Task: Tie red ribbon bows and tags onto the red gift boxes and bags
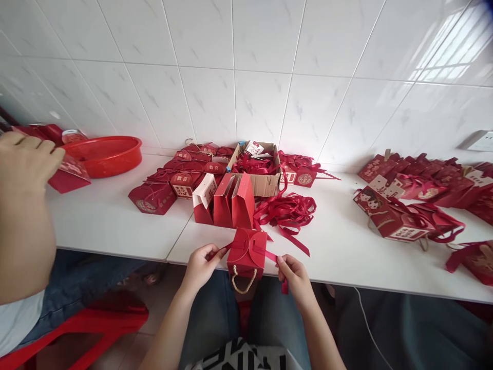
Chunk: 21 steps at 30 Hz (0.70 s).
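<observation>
Pinching a flat red fabric ribbon (pixel 271 256), the left hand (pixel 201 264) and right hand (pixel 295 277) flank a red cardboard box (pixel 246 258) with beige rope handle (pixel 242 292), at the front edge of the white worktop (pixel 335 246).

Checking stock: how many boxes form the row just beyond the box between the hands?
3, beyond the ribbon-threaded box: white-topped box left, red box middle, another red box right.

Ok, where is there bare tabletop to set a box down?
Bare white tabletop lies between the ribbon pile and the right-hand boxes. Another patch lies between the red basin and the clustered boxes on the left. It is crowded around the cardboard carton, three upright boxes and the ribbon-threaded box at the near edge.
</observation>
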Available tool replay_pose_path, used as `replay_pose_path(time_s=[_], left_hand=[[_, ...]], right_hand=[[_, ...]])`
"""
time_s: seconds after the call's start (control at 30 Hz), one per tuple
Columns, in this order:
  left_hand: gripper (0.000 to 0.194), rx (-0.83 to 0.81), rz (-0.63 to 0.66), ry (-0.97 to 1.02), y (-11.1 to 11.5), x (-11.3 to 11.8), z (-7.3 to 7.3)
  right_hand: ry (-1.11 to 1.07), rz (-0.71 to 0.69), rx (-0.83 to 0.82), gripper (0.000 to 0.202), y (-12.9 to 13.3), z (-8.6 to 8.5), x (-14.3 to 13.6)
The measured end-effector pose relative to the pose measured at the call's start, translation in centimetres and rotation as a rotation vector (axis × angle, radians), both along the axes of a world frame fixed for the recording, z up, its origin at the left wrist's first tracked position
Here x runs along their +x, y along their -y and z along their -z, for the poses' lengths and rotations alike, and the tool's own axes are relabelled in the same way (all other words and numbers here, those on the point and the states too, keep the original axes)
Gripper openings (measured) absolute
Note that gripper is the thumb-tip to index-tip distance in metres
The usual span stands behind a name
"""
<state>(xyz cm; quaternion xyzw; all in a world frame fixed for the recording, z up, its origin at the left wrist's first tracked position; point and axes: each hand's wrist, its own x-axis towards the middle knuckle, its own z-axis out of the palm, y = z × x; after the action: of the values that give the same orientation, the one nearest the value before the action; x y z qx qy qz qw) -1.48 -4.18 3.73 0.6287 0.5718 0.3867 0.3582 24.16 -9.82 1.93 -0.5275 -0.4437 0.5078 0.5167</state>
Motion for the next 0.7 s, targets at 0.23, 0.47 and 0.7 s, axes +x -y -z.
replay_pose_path(time_s=[0.23, 0.47, 0.7], left_hand=[[0.042, 0.058, -0.049, -0.085, -0.1, 0.5, 0.2], [0.039, 0.106, -0.060, -0.158, 0.2, 0.4, -0.1], [0.032, 0.239, -0.263, -0.129, 0.4, -0.4, -0.2]], right_hand=[[0.010, 0.030, 0.029, 0.050, -1.9, -0.1, -1.0], [0.002, 0.032, 0.022, 0.050, -2.6, -0.1, -1.2], [0.072, 0.284, 0.101, 0.040, -2.1, -0.6, -1.0]])
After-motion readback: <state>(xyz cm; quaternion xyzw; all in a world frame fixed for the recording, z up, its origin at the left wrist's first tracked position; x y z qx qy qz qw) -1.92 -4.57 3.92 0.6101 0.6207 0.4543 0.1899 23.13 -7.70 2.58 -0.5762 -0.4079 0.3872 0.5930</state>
